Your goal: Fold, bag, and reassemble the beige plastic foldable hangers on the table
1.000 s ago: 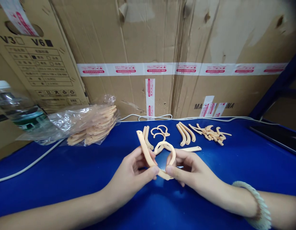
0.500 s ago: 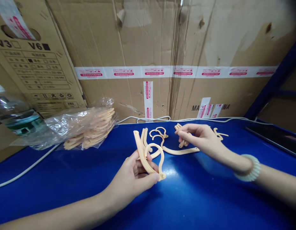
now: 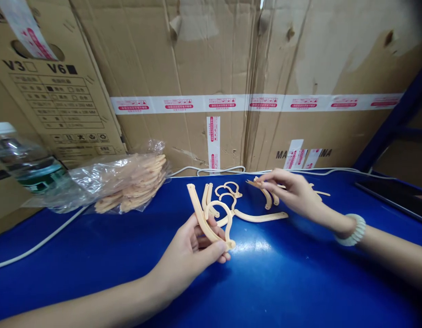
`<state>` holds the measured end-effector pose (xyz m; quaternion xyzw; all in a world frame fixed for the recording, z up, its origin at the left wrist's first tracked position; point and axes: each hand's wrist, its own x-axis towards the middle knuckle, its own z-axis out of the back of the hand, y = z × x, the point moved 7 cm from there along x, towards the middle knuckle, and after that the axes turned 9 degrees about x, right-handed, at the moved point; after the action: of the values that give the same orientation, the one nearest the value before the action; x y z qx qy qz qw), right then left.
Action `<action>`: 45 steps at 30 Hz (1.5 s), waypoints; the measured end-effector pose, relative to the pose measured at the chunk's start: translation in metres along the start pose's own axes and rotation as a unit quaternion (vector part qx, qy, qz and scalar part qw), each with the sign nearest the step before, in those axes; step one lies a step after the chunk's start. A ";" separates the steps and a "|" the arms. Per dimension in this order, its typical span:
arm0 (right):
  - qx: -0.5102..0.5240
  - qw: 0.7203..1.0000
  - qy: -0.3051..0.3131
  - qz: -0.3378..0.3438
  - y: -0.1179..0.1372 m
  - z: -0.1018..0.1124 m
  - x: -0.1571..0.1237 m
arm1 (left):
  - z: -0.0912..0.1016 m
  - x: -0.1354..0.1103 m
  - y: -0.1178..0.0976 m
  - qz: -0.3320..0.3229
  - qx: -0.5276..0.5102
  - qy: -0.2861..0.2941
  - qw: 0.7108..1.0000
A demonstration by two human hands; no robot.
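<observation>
My left hand (image 3: pixel 200 253) is closed on a beige plastic hanger hook with a long curved hanger arm (image 3: pixel 196 203) at its lower end, held above the blue tabletop. The round hook (image 3: pixel 230 218) curls up to the right of the arm. Over the loose parts at the back right, my right hand (image 3: pixel 291 191) pinches a thin beige hanger arm (image 3: pixel 253 183) by its end. Just under those fingers lie more curved arms (image 3: pixel 266 198). Beyond my left hand are a pair of arms (image 3: pixel 208 199), loose hooks (image 3: pixel 231 189) and another long arm (image 3: pixel 261 217).
A clear bag of beige parts (image 3: pixel 132 184) lies at the left, beside a water bottle (image 3: pixel 29 159). A white cable (image 3: pixel 43 243) runs along the table (image 3: pixel 265 282). Cardboard boxes (image 3: pixel 183 141) stand behind. A dark flat device (image 3: pixel 391 196) rests at the right.
My right hand has lifted a beige hanger arm slightly off the pile, its end now showing left of the fingers. My left hand keeps its hold, almost unmoved. The view has shifted slightly.
</observation>
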<state>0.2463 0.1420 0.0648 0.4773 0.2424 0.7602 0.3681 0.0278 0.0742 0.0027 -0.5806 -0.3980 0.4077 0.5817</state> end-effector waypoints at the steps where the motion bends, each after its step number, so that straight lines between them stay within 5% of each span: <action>1: 0.041 0.998 -0.054 -0.012 0.004 0.005 -0.002 | 0.000 0.000 0.000 -0.003 0.003 -0.002 1.000; 5: 0.198 0.969 -0.141 -0.053 0.019 0.003 -0.015 | 0.004 0.001 0.002 -0.004 0.019 -0.011 1.000; 13: 0.397 0.874 -0.092 -0.265 0.007 -0.047 -0.044 | 0.005 -0.001 0.001 -0.001 0.042 -0.010 0.999; 20: 0.449 0.829 -0.078 -0.323 0.003 -0.062 -0.055 | 0.004 -0.001 -0.003 -0.019 0.054 -0.002 0.998; 28: 0.459 0.817 0.045 -0.346 0.021 -0.089 -0.066 | 0.002 -0.001 -0.003 -0.012 0.046 0.010 0.999; 37: 0.396 0.866 0.106 -0.288 0.023 -0.095 -0.063 | 0.000 -0.002 -0.005 -0.013 0.046 0.013 0.999; 45: 0.389 0.866 0.147 -0.278 0.027 -0.098 -0.063 | -0.001 -0.003 -0.003 -0.016 0.045 0.023 0.999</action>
<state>0.1658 0.0740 0.0077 0.3770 0.6924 0.5320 0.3088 0.0275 0.0713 0.0053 -0.5568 -0.3749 0.4027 0.6223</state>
